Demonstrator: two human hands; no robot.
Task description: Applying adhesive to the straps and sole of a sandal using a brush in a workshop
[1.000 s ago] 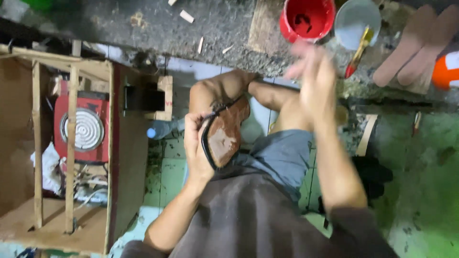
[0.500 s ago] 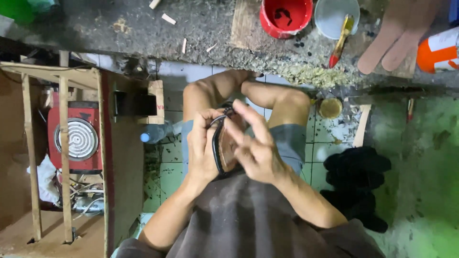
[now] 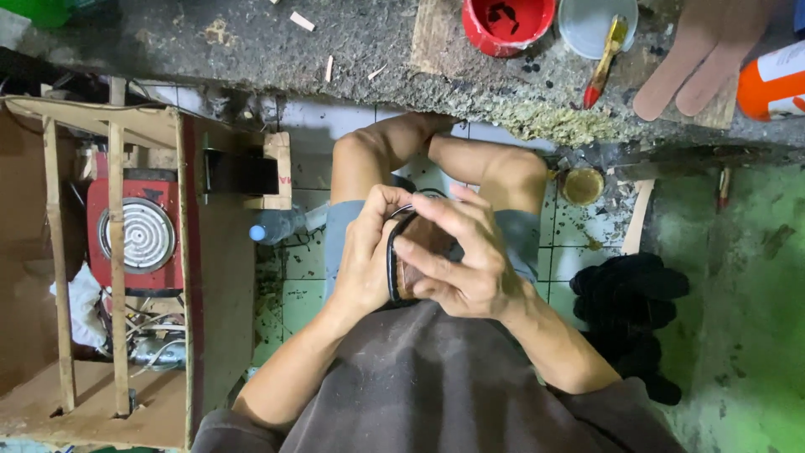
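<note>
Red electric stove [image 3: 138, 235] left, black cloth heap [image 3: 631, 323] right of shoe sole [image 3: 411, 256].

A seated person holds a brown shoe sole [image 3: 417, 260] with a black rim over the lap. The left hand [image 3: 365, 256] grips its nine o'clock edge, and the right hand [image 3: 465, 264] lies across its face, fingers [image 3: 419, 252] pressing. At twelve o'clock a red tub [image 3: 507, 23] and a brush [image 3: 605, 59] sit on the rough desk [image 3: 352, 50]. At nine o'clock a red heater [image 3: 138, 235] stands inside a wooden frame [image 3: 180, 252].
</note>
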